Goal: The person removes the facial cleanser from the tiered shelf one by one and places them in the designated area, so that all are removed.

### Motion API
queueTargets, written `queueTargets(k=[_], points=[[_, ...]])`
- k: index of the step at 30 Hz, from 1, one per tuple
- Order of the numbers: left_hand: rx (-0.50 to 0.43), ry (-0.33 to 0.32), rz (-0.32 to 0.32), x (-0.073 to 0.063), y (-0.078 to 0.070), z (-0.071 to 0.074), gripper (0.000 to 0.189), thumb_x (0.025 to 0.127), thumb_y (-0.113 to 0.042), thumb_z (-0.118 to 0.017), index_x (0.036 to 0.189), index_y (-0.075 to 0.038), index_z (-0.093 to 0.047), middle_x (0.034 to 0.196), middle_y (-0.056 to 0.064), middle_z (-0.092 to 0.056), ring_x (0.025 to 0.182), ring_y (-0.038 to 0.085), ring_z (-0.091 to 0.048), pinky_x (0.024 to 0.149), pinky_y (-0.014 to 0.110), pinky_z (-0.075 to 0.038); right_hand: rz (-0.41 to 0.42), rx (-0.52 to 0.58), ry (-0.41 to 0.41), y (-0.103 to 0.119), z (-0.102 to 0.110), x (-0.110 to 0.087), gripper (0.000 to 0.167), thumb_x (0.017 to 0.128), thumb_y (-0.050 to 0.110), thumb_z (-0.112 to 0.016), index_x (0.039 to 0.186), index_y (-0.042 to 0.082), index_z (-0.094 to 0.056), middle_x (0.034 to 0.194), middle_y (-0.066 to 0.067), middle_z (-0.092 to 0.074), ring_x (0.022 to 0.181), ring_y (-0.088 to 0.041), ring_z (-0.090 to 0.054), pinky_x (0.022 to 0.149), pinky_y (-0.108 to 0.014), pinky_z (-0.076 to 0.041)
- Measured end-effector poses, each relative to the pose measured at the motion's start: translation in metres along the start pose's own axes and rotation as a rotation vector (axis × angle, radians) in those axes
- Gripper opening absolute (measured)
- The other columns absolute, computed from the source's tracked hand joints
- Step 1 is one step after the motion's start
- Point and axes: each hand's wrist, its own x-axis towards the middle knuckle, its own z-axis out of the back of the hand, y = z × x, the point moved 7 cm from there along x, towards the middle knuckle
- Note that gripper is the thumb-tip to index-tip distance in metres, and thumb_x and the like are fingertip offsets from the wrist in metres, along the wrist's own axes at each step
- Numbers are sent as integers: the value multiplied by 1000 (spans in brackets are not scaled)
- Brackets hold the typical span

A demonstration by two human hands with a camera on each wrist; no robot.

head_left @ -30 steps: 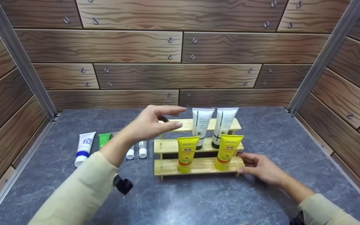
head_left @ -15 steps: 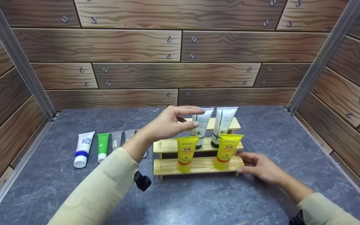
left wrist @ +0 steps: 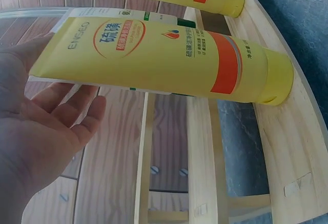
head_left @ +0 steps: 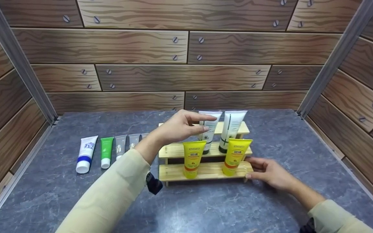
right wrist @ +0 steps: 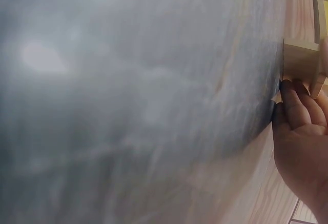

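A three-tier wooden rack (head_left: 207,168) stands on the table with two yellow squeeze tubes (head_left: 194,160) on its lowest step. Two white squeeze tubes (head_left: 233,127) with dark caps stand on the step behind. My left hand (head_left: 176,127) is at the upper part of the left white tube (head_left: 211,137), index finger and thumb apart and overlapping it. In the left wrist view, the near yellow tube (left wrist: 169,57) partly hides that hand's fingers. My right hand (head_left: 270,174) grips the right end of the lowest step, thumb in front and fingers behind.
Left of the rack lie a white tube (head_left: 87,152) with a blue band, a green tube (head_left: 107,150) and several grey tubes (head_left: 120,144), partly covered by my left forearm. Wood-patterned walls (head_left: 141,77) enclose the grey table (head_left: 199,207).
My left hand has moved right, from beside the rack's upper step to the left white tube. The right hand stays on the rack's end, and the tubes keep their places.
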Motion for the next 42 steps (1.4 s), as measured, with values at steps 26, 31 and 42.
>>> queueTargets(k=[26, 31, 42], points=[[-19, -267, 46, 10, 21, 16, 49, 98, 1, -74, 142, -20, -70, 116, 9, -74, 88, 17, -66, 84, 40, -61, -3, 11, -3, -1, 0, 1, 78, 94, 22, -82, 151, -15, -44, 152, -32, -50, 138, -43, -55, 108, -34, -49], [-49, -322, 53, 4, 24, 24, 51, 98, 1, -73, 144, -21, -68, 112, 8, -74, 89, 20, -67, 86, 46, -61, 2, 11, 0, -1, -1, 1, 78, 94, 22, -82, 151, -15, -43, 152, -32, -50, 138, -43, -55, 108, -33, -49], [-120, -493, 18, -19, 19, 56, 50, 97, 4, -73, 142, -17, -69, 114, 13, -74, 97, 22, -67, 90, 36, -60, -12, 29, -4, 0, -1, 1, 79, 95, 22, -82, 152, -15, -42, 154, -31, -48, 140, -43, -52, 110, -32, -48]])
